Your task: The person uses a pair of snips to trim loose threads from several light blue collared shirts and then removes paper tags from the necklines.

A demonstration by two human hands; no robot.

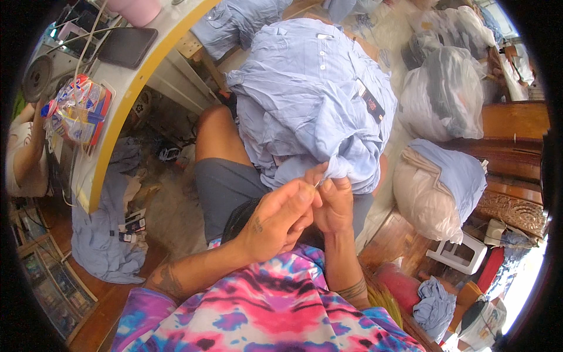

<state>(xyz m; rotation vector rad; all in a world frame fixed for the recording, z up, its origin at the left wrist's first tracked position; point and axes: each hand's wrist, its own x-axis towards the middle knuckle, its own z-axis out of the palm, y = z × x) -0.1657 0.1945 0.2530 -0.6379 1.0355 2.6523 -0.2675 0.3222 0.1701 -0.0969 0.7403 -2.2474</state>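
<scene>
A light blue shirt (305, 94) with a row of pale buttons and a dark hang tag (370, 105) lies bunched across my lap. Both hands meet at its near edge. My right hand (335, 208) is closed, pinching a fold of the cloth between thumb and fingers. Beside it, my left hand (281, 217) is closed too, its fingertips touching the right hand's. A small shiny metal piece (318, 183) shows at the left fingertips; it is too small to tell its kind, and the fingers partly hide it.
At the left stands a white table (170, 20) with a yellow edge, bearing a dark phone (128, 47) and snack packets (79, 111). More blue garments (105, 223) lie on the floor there. Stuffed plastic bags (443, 94) and a white stool (460, 253) are at the right.
</scene>
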